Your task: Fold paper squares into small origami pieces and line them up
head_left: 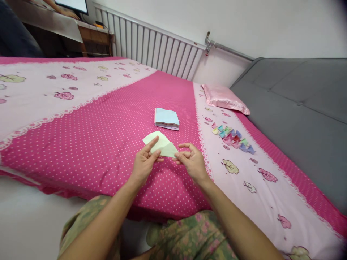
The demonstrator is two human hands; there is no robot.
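A pale green sheet of paper (166,147), partly folded, is held between my two hands above the pink bedspread. My left hand (145,160) pinches its left part, thumb on top and the index finger stretched along the paper. At the right corner, my right hand (192,162) grips the paper between thumb and fingers, with the index finger raised and curved. Just beyond lies a stack of square paper (166,117), light blue on top with other colours at its edges.
Several small folded paper pieces (235,139) in mixed colours lie to the right on the bedspread (114,137). A pink pillow (223,97) rests near the grey headboard (295,94). Behind the bed stands a radiator (151,39). Another person's hand (69,13) is at a desk, far left.
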